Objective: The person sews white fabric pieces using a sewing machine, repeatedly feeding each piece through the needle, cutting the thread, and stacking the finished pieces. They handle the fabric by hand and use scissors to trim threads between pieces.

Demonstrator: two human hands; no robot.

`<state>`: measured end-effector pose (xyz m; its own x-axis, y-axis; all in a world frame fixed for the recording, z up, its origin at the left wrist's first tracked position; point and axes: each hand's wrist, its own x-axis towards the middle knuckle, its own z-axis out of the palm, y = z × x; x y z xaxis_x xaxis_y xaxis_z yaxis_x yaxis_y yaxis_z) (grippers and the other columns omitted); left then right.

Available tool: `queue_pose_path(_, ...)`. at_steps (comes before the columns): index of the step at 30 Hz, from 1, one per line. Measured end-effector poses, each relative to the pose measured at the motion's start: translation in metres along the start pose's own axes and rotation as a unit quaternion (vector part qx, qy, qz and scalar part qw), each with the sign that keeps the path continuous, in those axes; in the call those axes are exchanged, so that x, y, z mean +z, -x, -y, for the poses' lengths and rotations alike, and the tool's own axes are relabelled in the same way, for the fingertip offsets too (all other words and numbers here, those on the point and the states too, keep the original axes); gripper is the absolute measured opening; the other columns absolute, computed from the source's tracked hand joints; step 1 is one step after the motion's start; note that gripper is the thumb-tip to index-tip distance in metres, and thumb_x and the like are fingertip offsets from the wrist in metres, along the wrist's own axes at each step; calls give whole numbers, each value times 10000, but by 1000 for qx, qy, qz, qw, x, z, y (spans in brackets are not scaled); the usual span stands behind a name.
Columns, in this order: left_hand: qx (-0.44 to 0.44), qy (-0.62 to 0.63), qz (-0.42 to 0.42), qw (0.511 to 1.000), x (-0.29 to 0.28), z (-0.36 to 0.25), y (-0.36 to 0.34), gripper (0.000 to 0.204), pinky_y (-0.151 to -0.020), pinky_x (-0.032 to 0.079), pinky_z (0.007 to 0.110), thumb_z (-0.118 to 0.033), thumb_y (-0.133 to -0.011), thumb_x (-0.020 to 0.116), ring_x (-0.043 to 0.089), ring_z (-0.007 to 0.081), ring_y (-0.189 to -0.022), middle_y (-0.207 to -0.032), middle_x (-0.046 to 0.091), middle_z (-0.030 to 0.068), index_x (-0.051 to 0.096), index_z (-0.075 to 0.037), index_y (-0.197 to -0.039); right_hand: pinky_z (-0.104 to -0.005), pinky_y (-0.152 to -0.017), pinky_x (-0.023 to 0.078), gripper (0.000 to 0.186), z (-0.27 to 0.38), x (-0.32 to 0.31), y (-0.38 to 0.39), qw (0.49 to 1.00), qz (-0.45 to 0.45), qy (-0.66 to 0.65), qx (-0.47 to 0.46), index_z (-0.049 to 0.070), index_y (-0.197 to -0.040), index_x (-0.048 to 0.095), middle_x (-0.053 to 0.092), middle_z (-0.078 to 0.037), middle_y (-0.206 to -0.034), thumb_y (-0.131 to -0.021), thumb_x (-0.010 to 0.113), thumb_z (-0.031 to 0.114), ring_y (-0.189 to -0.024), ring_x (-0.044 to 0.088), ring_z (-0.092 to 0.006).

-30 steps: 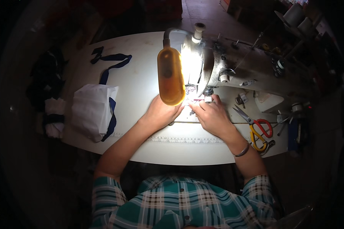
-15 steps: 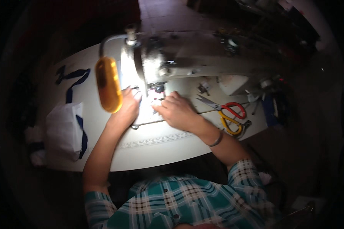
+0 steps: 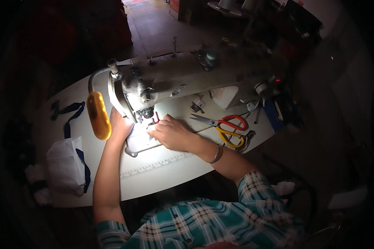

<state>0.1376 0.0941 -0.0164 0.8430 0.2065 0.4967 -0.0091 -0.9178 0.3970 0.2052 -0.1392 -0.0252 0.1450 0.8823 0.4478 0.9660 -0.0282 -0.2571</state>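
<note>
I sit at a grey sewing machine [image 3: 187, 76] on a white table [image 3: 153, 178]. My left hand [image 3: 119, 126] rests flat on a small white fabric piece [image 3: 142, 140] left of the needle, under the lamp's glare. My right hand [image 3: 173, 133] presses on the same fabric just right of the needle, fingers pointing at the presser foot. A metal bangle [image 3: 216, 154] circles my right wrist. Whether either hand pinches the cloth is hard to tell in the glare.
A yellow lamp [image 3: 98, 115] hangs beside the machine head. Red-handled scissors [image 3: 224, 122] and yellow-handled scissors [image 3: 232, 139] lie right of my hands. White fabric with blue trim [image 3: 66, 166] and a blue strap [image 3: 70, 114] lie at the left. A printed ruler runs along the table's front.
The view has swung left and forward, so the machine now sits higher and further right in the picture. Both hands stay at the needle, on the fabric.
</note>
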Motion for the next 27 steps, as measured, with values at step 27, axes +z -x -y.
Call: queue_pose_path(27, -356, -97, -293, 882, -238, 158, 304, 232, -856, 560, 408, -269, -950, 784, 714, 295, -967, -1029, 727, 134, 755, -47, -1011, -391, -859, 452, 287, 8, -12, -7, 1000, 13, -20, 7, 70, -1189, 768, 584, -92, -795, -914, 696, 35, -831, 577, -289)
